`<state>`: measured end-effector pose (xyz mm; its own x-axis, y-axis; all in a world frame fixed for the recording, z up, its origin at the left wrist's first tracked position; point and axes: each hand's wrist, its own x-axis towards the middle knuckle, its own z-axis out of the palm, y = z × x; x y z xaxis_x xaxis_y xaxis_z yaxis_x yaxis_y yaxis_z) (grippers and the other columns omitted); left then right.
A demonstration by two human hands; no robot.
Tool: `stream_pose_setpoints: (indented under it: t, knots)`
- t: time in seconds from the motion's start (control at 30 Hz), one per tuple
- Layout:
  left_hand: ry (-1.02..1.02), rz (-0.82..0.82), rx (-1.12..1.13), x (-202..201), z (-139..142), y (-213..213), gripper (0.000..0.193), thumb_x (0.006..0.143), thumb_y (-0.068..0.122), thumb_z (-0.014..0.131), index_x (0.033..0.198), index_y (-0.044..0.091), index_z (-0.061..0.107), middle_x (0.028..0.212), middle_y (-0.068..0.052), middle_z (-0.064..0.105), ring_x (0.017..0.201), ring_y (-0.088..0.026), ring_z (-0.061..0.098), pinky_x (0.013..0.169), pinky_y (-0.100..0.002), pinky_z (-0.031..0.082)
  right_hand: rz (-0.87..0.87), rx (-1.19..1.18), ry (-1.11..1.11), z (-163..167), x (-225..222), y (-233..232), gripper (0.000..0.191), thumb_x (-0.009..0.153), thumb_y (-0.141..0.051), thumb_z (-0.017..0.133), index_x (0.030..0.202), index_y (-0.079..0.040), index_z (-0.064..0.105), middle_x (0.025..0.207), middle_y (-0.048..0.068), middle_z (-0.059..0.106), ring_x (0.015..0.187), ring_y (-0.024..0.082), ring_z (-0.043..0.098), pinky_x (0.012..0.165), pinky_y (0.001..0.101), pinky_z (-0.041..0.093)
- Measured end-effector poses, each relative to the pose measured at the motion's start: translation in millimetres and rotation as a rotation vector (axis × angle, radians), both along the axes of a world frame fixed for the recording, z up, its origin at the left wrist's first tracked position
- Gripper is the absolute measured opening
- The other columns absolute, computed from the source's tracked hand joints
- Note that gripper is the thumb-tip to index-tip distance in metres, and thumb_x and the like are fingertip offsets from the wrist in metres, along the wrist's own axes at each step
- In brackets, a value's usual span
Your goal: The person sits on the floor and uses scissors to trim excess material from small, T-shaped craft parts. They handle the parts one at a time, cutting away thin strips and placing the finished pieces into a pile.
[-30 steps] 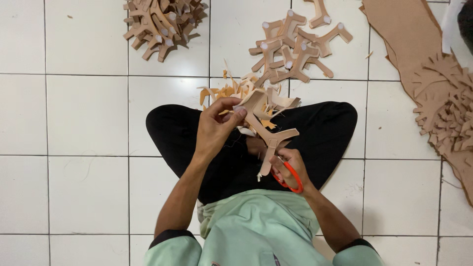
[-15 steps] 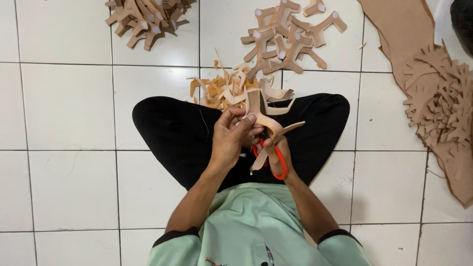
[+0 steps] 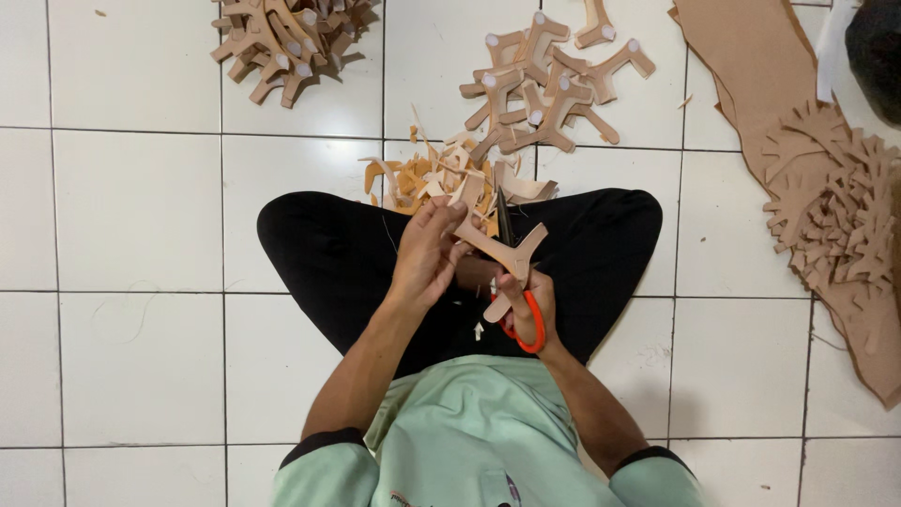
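Observation:
I sit cross-legged on white floor tiles. My left hand [image 3: 427, 258] grips a tan Y-shaped cutout piece [image 3: 511, 252] above my lap. In my right hand [image 3: 527, 302] are orange-handled scissors [image 3: 522, 319], whose dark blades point up along the piece's edge. Just beyond my knees lies a heap of thin tan offcuts [image 3: 441, 178].
A pile of trimmed Y-shaped pieces [image 3: 549, 80] lies ahead on the tiles, and another pile [image 3: 282, 38] sits at the far left. A large tan sheet with jagged cut-out edges [image 3: 826, 207] runs down the right side. A dark object [image 3: 878, 52] is at the top right corner.
Both hands have drawn in closer over my lap. The scissors have swung upright so the blades now run along the piece.

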<state>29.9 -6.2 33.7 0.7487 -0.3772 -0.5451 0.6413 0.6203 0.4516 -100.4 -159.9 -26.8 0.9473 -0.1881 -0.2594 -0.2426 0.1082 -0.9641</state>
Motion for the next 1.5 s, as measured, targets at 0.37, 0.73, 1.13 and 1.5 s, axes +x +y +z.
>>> stream_pose_setpoints:
  t: [0.37, 0.73, 1.13, 1.5]
  knots:
    - [-0.404, -0.139, 0.310, 8, 11, 26, 0.015, 0.095, 0.004, 0.070, 0.096, 0.003, 0.055, 0.079, -0.008, 0.068, 0.066, -0.011, 0.065, 0.058, -0.023, 0.054, 0.275, -0.118, -0.082, 50, 15, -18, 0.072, 0.090, -0.073, 0.060, 0.101, -0.002, 0.066, 0.066, -0.004, 0.055, 0.055, 0.003, 0.053, 0.048, 0.0190, 0.044]
    - [-0.484, -0.187, 0.346, 3, 17, 29, 0.016, 0.096, 0.006, 0.072, 0.096, 0.002, 0.057, 0.076, -0.010, 0.070, 0.065, -0.013, 0.069, 0.058, -0.023, 0.054, 0.268, -0.211, -0.074, 54, 12, -21, 0.059, 0.092, -0.062, 0.066, 0.088, -0.003, 0.065, 0.059, -0.006, 0.050, 0.045, 0.002, 0.045, 0.041, 0.0191, 0.034]
    - [-0.922, -0.479, 0.926, 31, 59, 56, 0.047, 0.086, 0.018, 0.083, 0.127, 0.005, 0.063, 0.095, -0.013, 0.079, 0.088, -0.017, 0.079, 0.074, -0.028, 0.062, 0.385, -0.198, -0.115, 51, 6, -41, 0.060, 0.097, -0.061, 0.062, 0.104, -0.002, 0.065, 0.069, -0.005, 0.052, 0.057, 0.002, 0.047, 0.050, 0.0193, 0.040]
    - [-0.850, -0.671, 1.030, 35, 81, 52, 0.056, 0.085, 0.013, 0.077, 0.140, 0.012, 0.062, 0.066, -0.013, 0.060, 0.059, -0.017, 0.053, 0.058, -0.032, 0.046, 0.410, -0.344, -0.110, 60, 10, -33, 0.056, 0.094, -0.058, 0.065, 0.102, -0.002, 0.072, 0.066, -0.006, 0.055, 0.054, 0.003, 0.045, 0.048, 0.0208, 0.035]
